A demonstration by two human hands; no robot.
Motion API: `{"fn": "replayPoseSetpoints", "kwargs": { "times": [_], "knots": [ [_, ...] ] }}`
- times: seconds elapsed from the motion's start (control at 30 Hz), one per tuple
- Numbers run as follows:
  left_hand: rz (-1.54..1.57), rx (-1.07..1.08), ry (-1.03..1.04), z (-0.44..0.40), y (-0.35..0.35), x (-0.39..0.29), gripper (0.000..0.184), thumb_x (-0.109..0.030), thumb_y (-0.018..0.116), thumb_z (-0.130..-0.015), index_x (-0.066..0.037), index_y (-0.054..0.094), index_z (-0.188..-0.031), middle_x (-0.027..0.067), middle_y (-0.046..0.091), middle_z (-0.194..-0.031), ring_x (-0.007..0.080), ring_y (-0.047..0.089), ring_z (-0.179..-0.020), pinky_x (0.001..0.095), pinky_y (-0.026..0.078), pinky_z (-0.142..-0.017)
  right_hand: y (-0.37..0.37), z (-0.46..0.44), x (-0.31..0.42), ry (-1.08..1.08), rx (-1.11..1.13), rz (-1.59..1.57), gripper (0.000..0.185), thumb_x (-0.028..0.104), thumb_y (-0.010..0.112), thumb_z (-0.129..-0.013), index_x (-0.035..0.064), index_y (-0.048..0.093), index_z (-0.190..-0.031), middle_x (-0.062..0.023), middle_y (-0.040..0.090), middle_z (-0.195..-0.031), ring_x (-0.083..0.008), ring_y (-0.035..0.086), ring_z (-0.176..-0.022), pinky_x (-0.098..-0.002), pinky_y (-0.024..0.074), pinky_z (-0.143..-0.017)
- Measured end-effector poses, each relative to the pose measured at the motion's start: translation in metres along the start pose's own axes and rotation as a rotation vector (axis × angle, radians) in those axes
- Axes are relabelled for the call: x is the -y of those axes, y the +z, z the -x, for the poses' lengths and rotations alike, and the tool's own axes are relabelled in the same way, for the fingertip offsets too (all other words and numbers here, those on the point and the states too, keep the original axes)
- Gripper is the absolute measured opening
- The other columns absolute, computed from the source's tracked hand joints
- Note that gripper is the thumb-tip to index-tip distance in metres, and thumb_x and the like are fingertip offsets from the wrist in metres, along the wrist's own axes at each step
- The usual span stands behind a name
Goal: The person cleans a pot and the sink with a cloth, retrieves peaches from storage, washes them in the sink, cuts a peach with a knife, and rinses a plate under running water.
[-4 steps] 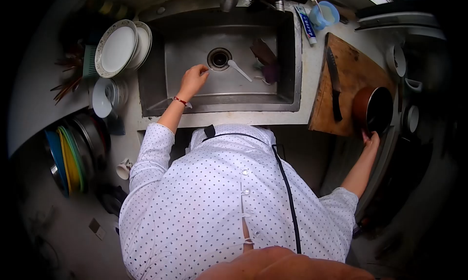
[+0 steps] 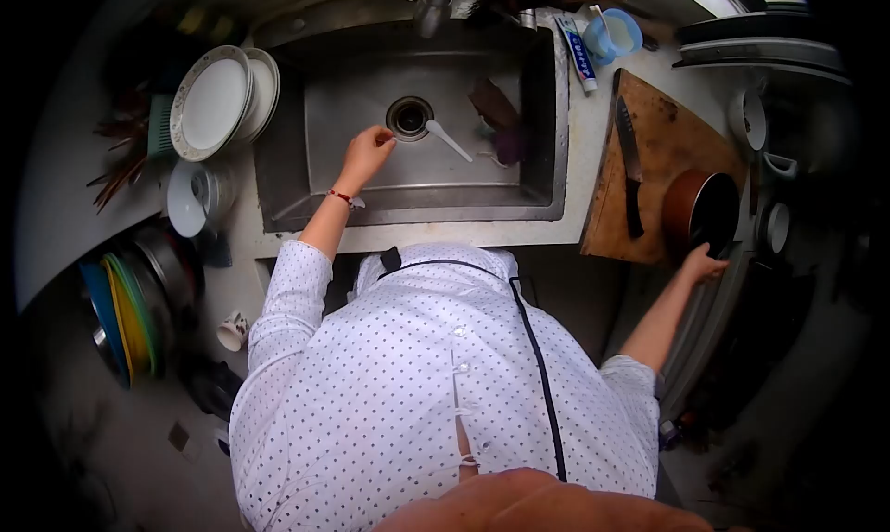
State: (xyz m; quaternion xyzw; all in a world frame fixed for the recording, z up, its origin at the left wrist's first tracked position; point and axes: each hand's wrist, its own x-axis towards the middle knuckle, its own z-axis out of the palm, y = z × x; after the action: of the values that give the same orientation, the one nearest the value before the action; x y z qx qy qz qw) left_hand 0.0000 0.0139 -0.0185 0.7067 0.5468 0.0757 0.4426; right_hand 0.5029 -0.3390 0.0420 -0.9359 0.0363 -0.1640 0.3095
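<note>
Reaching both ways: one hand over the sink, one at the pot

Out to the right of the sink, the right hand is meeting the near edge of a brown pot, its fingers bending at the rim; how firmly they are closing, or whether they are gripping it at all, I cannot tell. The pot is sitting over the wooden board, to the sink's right, and a knife is lying on that board, nearer the sink. And the left hand! It is hovering over the sink's left half, fingers curling loosely; whether the fingertips are touching or holding anything, I cannot tell. Inside the sink, a white spoon is resting just beside the drain, while plates are standing tilted just beyond the sink's left edge.
</note>
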Motion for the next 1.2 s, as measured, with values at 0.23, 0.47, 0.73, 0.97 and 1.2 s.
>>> {"fn": "replayPoseSetpoints", "kwargs": {
  "times": [0.23, 0.47, 0.73, 0.97, 1.2],
  "knots": [
    [0.722, 0.164, -0.371, -0.027, 0.017, -0.023, 0.018, -0.017, 0.053, -0.080, -0.006, 0.057, -0.095, 0.0028, 0.060, -0.088, 0.0124, 0.057, -0.081, 0.0250, 0.043, -0.070, 0.069, 0.187, 0.181, -0.934, 0.607, -0.348, 0.023, 0.003, 0.047, -0.078, 0.0013, 0.057, -0.099, -0.0129, 0.054, -0.106, -0.0262, 0.048, -0.102, -0.0342, 0.0361, -0.088],
    [1.236, 0.110, -0.648, -0.047, 0.026, -0.044, 0.016, -0.015, 0.049, -0.083, -0.009, 0.053, -0.097, 0.0028, 0.057, -0.085, 0.0135, 0.055, -0.081, 0.0278, 0.042, -0.072, 0.139, 0.267, 0.312, -1.239, 0.601, -0.459, 0.037, 0.012, 0.056, -0.073, 0.0055, 0.051, -0.109, -0.0146, 0.047, -0.108, -0.0318, 0.043, -0.099, -0.0391, 0.0349, -0.085],
    [1.420, 0.107, -0.679, -0.080, 0.049, -0.047, 0.014, -0.013, 0.053, -0.080, -0.008, 0.052, -0.094, 0.0044, 0.053, -0.081, 0.0172, 0.052, -0.076, 0.0306, 0.042, -0.067, 0.157, 0.284, 0.311, -1.137, 0.466, -0.386, 0.033, 0.019, 0.059, -0.070, 0.0129, 0.056, -0.102, -0.0163, 0.043, -0.106, -0.0328, 0.035, -0.100, -0.0451, 0.0253, -0.086],
    [1.437, 0.042, -0.763, -0.082, 0.047, -0.043, 0.012, -0.011, 0.053, -0.079, -0.007, 0.053, -0.090, 0.0052, 0.054, -0.077, 0.0178, 0.052, -0.073, 0.0323, 0.043, -0.066, 0.170, 0.292, 0.309, -1.042, 0.351, -0.321, 0.026, 0.025, 0.061, -0.068, 0.0152, 0.061, -0.092, -0.0152, 0.042, -0.106, -0.0326, 0.030, -0.105, -0.0470, 0.0209, -0.088],
    [1.607, 0.141, -0.794, -0.091, 0.068, -0.022, 0.013, -0.010, 0.053, -0.079, -0.003, 0.053, -0.091, 0.0074, 0.054, -0.080, 0.0186, 0.053, -0.072, 0.0318, 0.044, -0.062, 0.157, 0.289, 0.270, -1.035, 0.383, -0.504, 0.026, 0.022, 0.063, -0.069, 0.0162, 0.058, -0.094, -0.0135, 0.041, -0.108, -0.0319, 0.031, -0.106, -0.0434, 0.0239, -0.089]
  ]
}}
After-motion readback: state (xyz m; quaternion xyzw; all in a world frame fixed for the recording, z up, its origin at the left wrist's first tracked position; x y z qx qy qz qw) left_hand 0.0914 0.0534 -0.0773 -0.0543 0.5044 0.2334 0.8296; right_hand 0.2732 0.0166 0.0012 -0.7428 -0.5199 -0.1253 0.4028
